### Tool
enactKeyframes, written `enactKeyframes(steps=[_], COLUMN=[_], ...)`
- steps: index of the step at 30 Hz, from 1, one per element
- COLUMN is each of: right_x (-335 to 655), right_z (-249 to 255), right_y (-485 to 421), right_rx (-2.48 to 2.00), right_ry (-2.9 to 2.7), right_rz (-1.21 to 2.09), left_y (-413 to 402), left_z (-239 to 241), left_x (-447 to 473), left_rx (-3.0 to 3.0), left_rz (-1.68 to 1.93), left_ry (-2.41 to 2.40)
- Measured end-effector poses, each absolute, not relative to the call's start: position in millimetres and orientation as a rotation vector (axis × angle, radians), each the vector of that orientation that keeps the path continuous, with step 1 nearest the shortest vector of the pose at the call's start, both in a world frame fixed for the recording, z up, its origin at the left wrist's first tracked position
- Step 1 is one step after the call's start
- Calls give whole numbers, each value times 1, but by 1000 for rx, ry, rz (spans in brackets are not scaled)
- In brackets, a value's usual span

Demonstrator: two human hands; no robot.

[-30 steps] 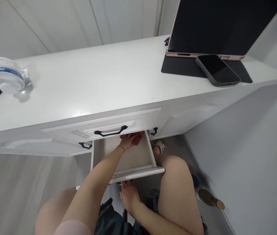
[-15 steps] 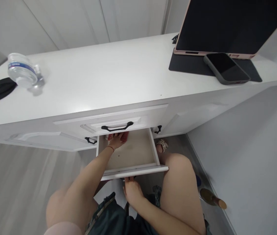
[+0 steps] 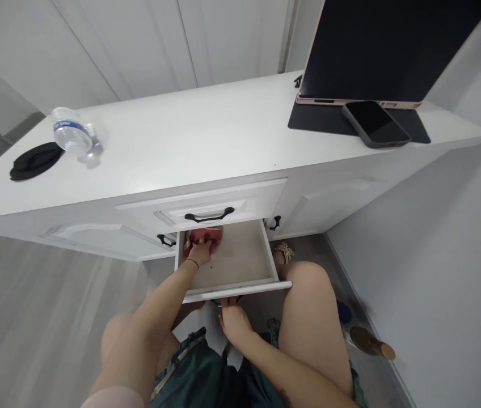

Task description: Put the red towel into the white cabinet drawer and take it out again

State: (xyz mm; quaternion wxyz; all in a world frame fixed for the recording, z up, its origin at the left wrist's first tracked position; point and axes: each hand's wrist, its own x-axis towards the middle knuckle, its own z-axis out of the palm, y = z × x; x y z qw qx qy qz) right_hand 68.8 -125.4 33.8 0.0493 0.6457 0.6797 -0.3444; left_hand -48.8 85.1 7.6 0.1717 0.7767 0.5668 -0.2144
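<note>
Below white bench (image 3: 181, 141), reaching into pulled-out drawer (image 3: 247, 252), clutching red cloth (image 3: 207, 233) with left hand (image 3: 200, 254) at rear left. Apparently wiping midway, leaving dark speck (image 3: 211, 267) beside. Resting right hand (image 3: 235, 324) at drawer front (image 3: 249, 289); cannot tell grip.

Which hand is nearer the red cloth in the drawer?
Left hand: it is on the red cloth. The right hand is outside, at the drawer front.

The top (image 3: 189, 139) past the left hand (image 3: 201, 253) is bright. It's dim by the right hand (image 3: 236, 326). The left knee (image 3: 115, 331), closer, looks fuzzy.
</note>
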Motion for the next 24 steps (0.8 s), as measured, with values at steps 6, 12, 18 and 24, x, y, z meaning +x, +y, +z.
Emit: enactKeyframes(steps=[6, 12, 18, 24], right_x=[68, 68, 68, 67], right_z=[31, 32, 32, 35], right_y=[-127, -127, -127, -126], right_rx=[1996, 2007, 2012, 2021], right_ry=[2102, 2099, 2107, 2062], right_rz=[-1021, -1030, -1042, -1045], left_y=[74, 60, 50, 40], left_z=[24, 32, 37, 40], left_x=[-59, -52, -44, -28], left_rx=[2233, 2158, 2069, 2073], left_rz=[-717, -916, -994, -991], left_ry=[1349, 1186, 1053, 983])
